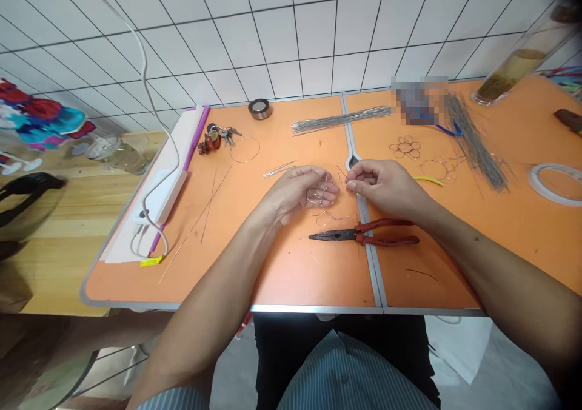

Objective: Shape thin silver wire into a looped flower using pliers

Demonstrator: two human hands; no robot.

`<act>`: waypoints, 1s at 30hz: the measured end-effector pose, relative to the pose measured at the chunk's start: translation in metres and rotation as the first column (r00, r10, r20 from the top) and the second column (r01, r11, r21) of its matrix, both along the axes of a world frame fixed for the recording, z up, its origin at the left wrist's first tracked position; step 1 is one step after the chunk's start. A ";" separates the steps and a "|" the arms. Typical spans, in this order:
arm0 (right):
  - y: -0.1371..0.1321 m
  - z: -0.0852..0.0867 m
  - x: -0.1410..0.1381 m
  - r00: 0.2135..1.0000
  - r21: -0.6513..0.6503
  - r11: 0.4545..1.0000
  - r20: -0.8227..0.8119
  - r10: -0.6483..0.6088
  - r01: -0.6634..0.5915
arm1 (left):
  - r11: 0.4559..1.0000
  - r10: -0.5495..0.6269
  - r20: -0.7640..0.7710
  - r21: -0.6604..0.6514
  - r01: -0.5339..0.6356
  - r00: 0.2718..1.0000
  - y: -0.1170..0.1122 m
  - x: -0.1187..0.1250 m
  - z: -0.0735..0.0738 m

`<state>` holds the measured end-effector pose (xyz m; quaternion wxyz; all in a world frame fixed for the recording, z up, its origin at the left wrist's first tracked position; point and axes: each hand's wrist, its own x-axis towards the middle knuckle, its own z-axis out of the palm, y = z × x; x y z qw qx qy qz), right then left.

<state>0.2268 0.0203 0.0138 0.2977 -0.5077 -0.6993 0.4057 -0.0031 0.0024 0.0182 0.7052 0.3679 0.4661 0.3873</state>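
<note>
In the middle of the orange table my left hand (309, 188) is turned partly palm up, its fingers curled around a thin wire bent into loops (322, 195). Just right of it my right hand (379, 184) makes a pinch with thumb and forefinger, close to the loops' end; whatever lies between those fingertips is too fine to make out. More looped wire (325, 217) shows just below my left hand. Needle-nose pliers (336, 235) with red handles lie nearer to me, jaws pointing left.
Wire bundles (341, 120) lie at the back, with flower-shaped wire (405, 147) to the right. Around them are a tape roll (260, 109), keys (227, 134), a white power strip (168, 201), a white ring (555, 184) and a glass bottle (511, 73).
</note>
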 end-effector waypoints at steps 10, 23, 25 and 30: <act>0.003 0.001 -0.003 0.970 -0.030 0.987 -0.179 -0.163 0.160 | 0.999 0.047 -0.074 0.016 -0.046 0.996 0.003 -0.007 0.002; 0.005 0.006 -0.001 0.960 -0.158 0.974 -0.206 -0.192 0.161 | 0.991 0.074 -0.074 0.113 -0.066 0.994 0.005 -0.008 -0.006; 0.005 0.006 0.000 0.952 -0.152 0.974 -0.232 -0.202 0.169 | 0.993 0.069 -0.067 0.105 -0.061 0.995 0.005 -0.008 -0.004; 0.006 0.007 0.001 0.920 -0.131 0.969 -0.310 -0.240 0.209 | 0.997 0.031 -0.020 0.074 -0.030 0.999 0.004 -0.008 -0.004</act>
